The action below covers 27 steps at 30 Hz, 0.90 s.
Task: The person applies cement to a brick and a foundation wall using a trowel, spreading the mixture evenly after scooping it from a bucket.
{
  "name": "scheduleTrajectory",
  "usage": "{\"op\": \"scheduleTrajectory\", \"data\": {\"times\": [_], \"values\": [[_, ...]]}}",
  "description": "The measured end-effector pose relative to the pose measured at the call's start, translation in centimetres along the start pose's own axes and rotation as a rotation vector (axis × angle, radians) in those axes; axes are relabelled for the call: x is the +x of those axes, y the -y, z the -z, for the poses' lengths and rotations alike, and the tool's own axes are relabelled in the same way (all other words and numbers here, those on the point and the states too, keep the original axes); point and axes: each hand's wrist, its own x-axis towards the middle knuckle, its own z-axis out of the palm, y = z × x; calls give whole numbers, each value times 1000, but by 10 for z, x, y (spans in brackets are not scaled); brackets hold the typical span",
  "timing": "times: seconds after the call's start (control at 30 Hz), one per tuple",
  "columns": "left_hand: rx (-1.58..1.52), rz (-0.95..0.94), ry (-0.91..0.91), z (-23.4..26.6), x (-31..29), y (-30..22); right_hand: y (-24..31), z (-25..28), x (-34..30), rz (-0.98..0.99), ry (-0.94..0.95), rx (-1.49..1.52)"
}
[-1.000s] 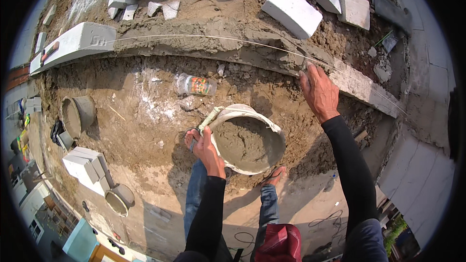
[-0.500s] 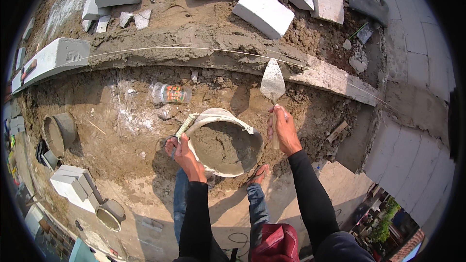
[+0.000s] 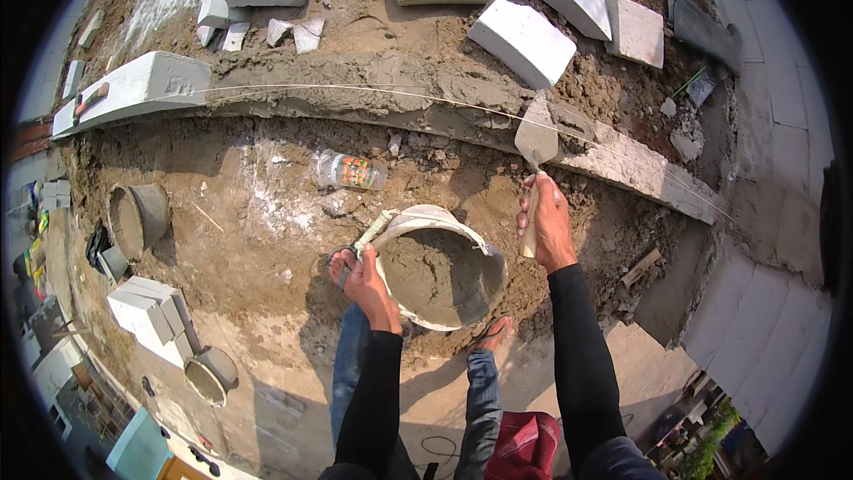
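Observation:
My left hand [image 3: 371,295] is closed on the near-left rim of a bucket [image 3: 495,280], beside its rope handle [image 3: 377,227]. Grey wet mortar [image 3: 431,274] lies inside the bucket. My right hand [image 3: 553,227] grips the wooden handle of a pointed trowel [image 3: 537,135]. The blade, smeared grey, points away from me over the front edge of a low wall footing [image 3: 373,80]. Rough mortar covers much of the footing's top, and a taut string [image 3: 418,96] runs along it.
One white block [image 3: 164,84] stands on the footing's left end, with a red-handled tool [image 3: 91,100] on it. Loose white blocks [image 3: 522,42] lie beyond. A plastic jar [image 3: 353,171] rests on the soil. Another bucket [image 3: 153,213] and stacked blocks [image 3: 151,316] are at left.
The trowel has moved farther out, its tip now over the footing close to a loose block. My left hand stays on the bucket. The whole view has shifted, so things appear farther right.

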Motion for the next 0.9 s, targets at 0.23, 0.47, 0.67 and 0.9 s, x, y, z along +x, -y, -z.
{"op": "scheduleTrajectory", "data": {"times": [0.23, 0.47, 0.67, 0.9], "values": [[65, 51, 5, -9, -17, -6, 14, -2, 2, 31, 73, -187], [88, 56, -10, -7, -14, -10, -13, -24, -6, 208, 57, -331], [22, 15, -40, -9, -16, -8, -11, -80, 1, 199, 142, -485], [-78, 82, 30, -5, -11, -11, -26, -60, 32, 249, -68, -825]]}}
